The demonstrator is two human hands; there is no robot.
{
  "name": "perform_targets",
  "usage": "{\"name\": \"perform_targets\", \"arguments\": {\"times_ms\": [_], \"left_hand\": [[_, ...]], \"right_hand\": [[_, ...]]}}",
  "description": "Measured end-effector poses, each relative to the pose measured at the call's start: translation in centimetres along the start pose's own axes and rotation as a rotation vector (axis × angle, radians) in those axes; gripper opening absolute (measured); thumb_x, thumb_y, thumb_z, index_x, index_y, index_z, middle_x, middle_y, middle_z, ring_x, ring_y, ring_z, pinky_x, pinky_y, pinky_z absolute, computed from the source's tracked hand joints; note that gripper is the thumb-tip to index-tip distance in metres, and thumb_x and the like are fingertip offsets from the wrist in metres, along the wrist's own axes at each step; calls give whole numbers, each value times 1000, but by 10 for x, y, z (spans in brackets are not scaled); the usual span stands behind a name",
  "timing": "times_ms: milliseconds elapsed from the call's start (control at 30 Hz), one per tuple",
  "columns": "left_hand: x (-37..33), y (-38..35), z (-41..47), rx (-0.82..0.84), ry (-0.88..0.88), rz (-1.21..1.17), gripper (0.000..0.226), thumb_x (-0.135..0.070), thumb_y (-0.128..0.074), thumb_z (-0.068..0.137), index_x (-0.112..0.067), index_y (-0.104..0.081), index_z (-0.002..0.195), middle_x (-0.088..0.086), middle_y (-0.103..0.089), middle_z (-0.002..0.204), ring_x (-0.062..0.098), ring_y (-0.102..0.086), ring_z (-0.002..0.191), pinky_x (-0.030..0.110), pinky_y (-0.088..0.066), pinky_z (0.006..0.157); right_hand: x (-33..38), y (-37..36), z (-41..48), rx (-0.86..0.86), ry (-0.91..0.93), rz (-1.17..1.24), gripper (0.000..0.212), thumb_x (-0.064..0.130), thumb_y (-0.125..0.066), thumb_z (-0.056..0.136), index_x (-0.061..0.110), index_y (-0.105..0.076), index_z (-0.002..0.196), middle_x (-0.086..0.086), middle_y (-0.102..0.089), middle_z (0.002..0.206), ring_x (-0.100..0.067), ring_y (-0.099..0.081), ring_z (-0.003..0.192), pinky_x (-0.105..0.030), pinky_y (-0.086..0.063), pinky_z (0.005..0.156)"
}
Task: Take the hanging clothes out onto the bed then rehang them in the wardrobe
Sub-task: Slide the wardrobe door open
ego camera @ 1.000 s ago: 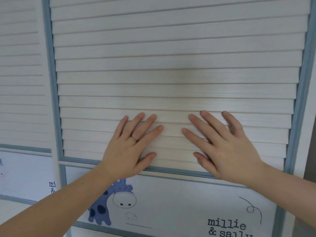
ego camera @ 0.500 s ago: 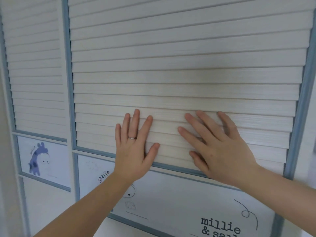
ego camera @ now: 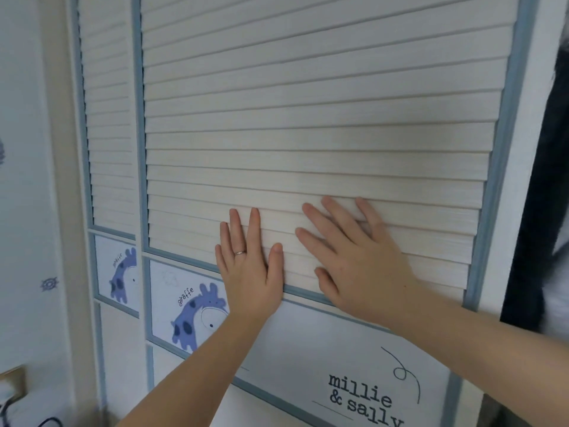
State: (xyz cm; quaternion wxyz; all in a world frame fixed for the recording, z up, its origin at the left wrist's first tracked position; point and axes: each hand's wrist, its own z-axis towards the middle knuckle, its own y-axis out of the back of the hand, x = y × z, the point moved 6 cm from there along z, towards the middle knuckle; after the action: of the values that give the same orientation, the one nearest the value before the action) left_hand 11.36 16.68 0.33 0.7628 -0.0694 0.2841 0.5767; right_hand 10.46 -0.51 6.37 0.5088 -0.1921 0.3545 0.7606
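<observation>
A white louvred sliding wardrobe door (ego camera: 308,118) with a blue frame fills the view. My left hand (ego camera: 249,272) lies flat against its lower slats, fingers straight, a ring on one finger. Beside it, my right hand (ego camera: 354,257) presses flat on the same slats with fingers spread. At the far right edge a gap shows dark hanging clothes (ego camera: 535,211) inside the wardrobe. The rest of the clothes and the bed are out of sight.
A second louvred door (ego camera: 107,118) sits behind on the left, with a blue giraffe picture (ego camera: 123,272) on its panel. The near door has a giraffe panel (ego camera: 197,315) and "millie & sally" lettering (ego camera: 363,402). A wall (ego camera: 27,211) stands at the left.
The door has slid leftwards under both flat hands. A gap with dark clothes has appeared at the right, and the second door and wall have come into view on the left.
</observation>
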Motion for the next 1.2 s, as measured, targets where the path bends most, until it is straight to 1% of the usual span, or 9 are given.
{"name": "perform_targets", "arguments": {"times_ms": [133,300,533,767,867,967,1067,1200], "left_hand": [[24,6,12,-11,-3,13,64,-53,-21,98,-39,-8,159,-7,4,168,15,10,153,51,-4,123],[52,15,26,-32,-10,23,62,-52,-20,100,-38,-8,159,-6,2,168,15,8,154,51,-6,123],[91,26,46,-59,-24,37,59,-51,-20,101,-41,-6,158,-7,-1,168,16,4,154,50,-7,123],[127,39,66,-72,-30,37,58,-50,-20,102,-41,-6,157,-6,-3,168,16,2,154,47,-8,124],[145,43,73,-75,7,27,59,-52,-20,101,-41,-5,157,-9,-2,168,14,3,154,44,-7,124],[167,48,81,-79,74,-1,63,-56,-20,99,-37,-8,158,-12,0,167,12,4,153,40,-5,125],[188,51,87,-81,145,-26,64,-55,-21,99,-35,-8,159,-11,1,167,12,5,153,39,-3,125],[210,57,97,-87,214,-49,65,-57,-22,98,-38,-6,158,-10,0,167,12,2,153,38,-2,125]], "right_hand": [[12,-1,13,-2,-32,48,60,39,-51,83,21,-48,140,-7,-29,159,-31,-21,148,-64,-13,115],[21,-8,19,28,20,29,62,38,-53,82,21,-45,140,-7,-25,160,-32,-18,149,-66,-11,114],[37,-18,25,84,74,46,61,39,-58,81,18,-50,138,-9,-28,159,-32,-20,148,-65,-11,115],[60,-28,48,166,93,70,65,43,-57,85,17,-46,144,-11,-26,160,-32,-22,147,-64,-9,116],[72,-34,63,195,105,69,65,44,-54,89,18,-42,148,-11,-21,162,-32,-18,149,-63,-5,117],[86,-40,80,214,110,58,65,45,-48,92,19,-37,150,-11,-16,163,-32,-13,149,-62,-1,117],[102,-49,98,226,129,30,66,46,-38,96,19,-25,155,-11,-5,164,-33,-3,150,-62,8,116],[121,-59,120,200,139,30,67,46,-30,99,18,-12,156,-13,8,164,-34,9,149,-62,19,112]]}}
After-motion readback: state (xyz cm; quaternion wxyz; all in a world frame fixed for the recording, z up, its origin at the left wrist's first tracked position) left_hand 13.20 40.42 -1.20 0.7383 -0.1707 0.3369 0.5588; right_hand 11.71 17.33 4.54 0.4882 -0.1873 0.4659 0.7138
